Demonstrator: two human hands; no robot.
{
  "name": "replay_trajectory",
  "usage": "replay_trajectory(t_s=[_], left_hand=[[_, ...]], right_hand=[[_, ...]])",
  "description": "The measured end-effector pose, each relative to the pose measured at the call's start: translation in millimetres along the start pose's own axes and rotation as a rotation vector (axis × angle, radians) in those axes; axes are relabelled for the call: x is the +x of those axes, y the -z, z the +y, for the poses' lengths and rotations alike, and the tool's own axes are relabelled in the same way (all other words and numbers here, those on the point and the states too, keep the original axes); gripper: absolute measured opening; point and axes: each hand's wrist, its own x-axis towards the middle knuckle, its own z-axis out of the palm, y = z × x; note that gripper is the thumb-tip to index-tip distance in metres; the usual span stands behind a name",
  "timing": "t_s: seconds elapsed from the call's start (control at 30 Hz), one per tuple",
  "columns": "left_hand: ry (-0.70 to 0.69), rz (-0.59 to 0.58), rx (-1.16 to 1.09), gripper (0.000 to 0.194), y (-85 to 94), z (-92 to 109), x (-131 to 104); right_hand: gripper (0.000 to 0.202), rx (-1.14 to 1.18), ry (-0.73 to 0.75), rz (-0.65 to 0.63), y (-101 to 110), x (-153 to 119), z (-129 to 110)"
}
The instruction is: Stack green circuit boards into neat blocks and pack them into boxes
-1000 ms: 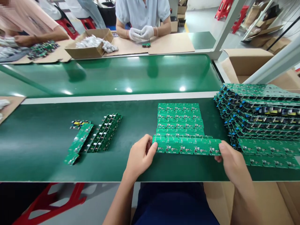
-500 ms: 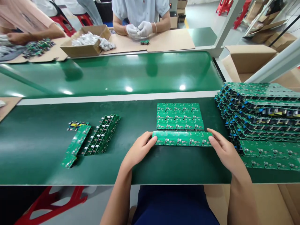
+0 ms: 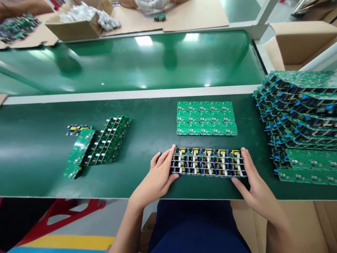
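Observation:
Between my two hands stands a stack of circuit board strips (image 3: 209, 162), turned on edge so that rows of white, yellow and blue components face up. My left hand (image 3: 159, 172) grips its left end, thumb at the near side and fingers at the far side. At the right end, my right hand (image 3: 254, 179) holds it the same way. Just beyond lies a flat panel of green circuit boards (image 3: 206, 118), apart from the stack. Its printed side faces up.
Left on the green bench (image 3: 147, 133) lie a tilted row of board strips (image 3: 112, 140) and a loose green strip (image 3: 80, 151). A tall pile of boards (image 3: 302, 123) rises at the right. Behind, a co-worker's gloved hand (image 3: 151, 6) is near a small board (image 3: 159, 17).
The strip in my hands has turned from its flat green face to show several layered strips on edge. It now sits apart from the panel. The camera view has tipped downward.

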Motion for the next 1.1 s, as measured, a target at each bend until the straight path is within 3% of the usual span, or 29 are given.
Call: replay_trajectory(t_s=[0.2,0.33,0.47,0.7,0.87,1.1], left_hand=[[-0.055,0.114,0.089,0.076,-12.9,1.0,-0.9],[-0.044,0.221,0.042,0.073,-17.2,0.9,-4.3],[-0.051,0.265,-0.034,0.072,-17.8,1.2,-16.9],[-0.064,0.255,-0.125,0.071,-16.7,-0.7,-30.7],[-0.063,0.200,0.004,0.078,-18.2,3.3,-26.5],[-0.085,0.202,0.113,0.083,-23.6,7.3,-24.7]], right_hand=[[0.071,-0.030,0.007,0.012,-4.8,-3.5,7.5],[0.067,0.030,-0.038,0.089,-8.4,-9.7,18.8],[0.065,0.045,0.018,0.122,-4.7,-17.0,22.4],[0.070,-0.094,0.115,0.101,-2.8,-20.1,17.7],[0.078,-0.151,0.151,0.141,-8.8,-18.9,18.0],[0.073,-0.130,0.174,0.193,-10.0,-18.2,15.0]])
